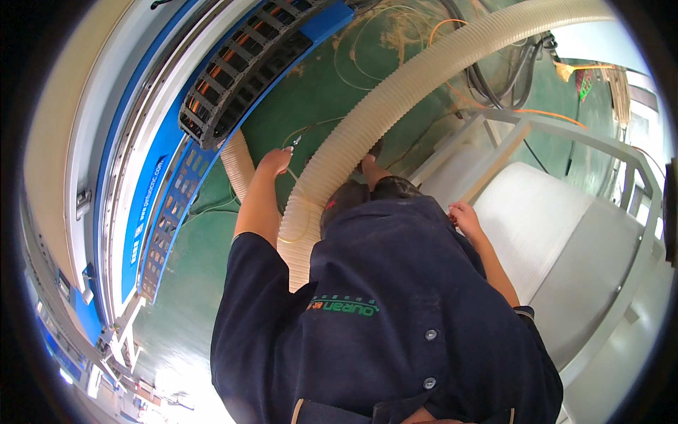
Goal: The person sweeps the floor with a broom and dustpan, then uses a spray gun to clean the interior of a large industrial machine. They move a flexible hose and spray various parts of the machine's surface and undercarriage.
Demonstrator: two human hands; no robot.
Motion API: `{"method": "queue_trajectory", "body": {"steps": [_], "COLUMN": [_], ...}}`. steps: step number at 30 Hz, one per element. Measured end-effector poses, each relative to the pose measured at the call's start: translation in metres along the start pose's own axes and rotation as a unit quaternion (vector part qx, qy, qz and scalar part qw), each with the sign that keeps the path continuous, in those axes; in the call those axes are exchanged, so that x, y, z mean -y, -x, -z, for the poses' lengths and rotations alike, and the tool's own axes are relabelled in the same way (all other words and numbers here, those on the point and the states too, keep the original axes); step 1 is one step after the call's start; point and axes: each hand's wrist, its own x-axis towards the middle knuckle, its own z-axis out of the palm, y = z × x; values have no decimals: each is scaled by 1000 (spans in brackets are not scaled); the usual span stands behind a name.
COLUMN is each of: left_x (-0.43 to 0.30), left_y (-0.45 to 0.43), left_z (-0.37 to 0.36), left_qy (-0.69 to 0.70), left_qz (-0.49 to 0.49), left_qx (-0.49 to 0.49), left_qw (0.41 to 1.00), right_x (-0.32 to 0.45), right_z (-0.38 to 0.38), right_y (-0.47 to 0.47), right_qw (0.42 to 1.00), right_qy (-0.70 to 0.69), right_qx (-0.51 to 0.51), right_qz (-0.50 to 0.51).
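My left hand (276,160) reaches out ahead on the left, closed around a small metal-tipped tool (296,142) that looks like an air nozzle. A thin clear hose (303,209) loops beneath that hand; its join to the tool is unclear. Between my arms a thick ribbed cream-coloured duct hose (365,124) curves across the floor past my legs. My right hand (464,217) hangs loosely curled beside my right thigh, with nothing visible in it. It is nearest to a grey metal frame (490,159) that stands around a large white roll (535,217).
A blue and white machine (148,212) with a black cable drag chain (233,69) runs along my left. Dark cables (492,90) and an orange hose (551,116) lie on the green floor ahead. A yellow broom-like tool (564,70) is at the upper right.
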Motion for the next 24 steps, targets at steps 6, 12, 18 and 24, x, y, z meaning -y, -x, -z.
{"method": "queue_trajectory", "body": {"steps": [6, 12, 18, 24], "left_x": [-38, -43, -24, 92], "left_y": [-14, -23, -13, -60], "left_z": [-4, -15, -10, -22], "left_qy": [26, 104, 144, 390], "left_qz": [-14, -30, 6, 122], "left_qx": [1, -13, -13, -38], "left_qw": [1000, 994, 989, 912], "right_x": [8, 26, 16, 26], "right_z": [-1, -2, -3, 0], "right_y": [0, 0, -8, -9], "right_qw": [999, 999, 1000, 999], "right_qy": [-26, -41, -14, -36], "right_qx": [-10, -13, -3, 13], "right_qz": [-16, -2, 5, 4]}}
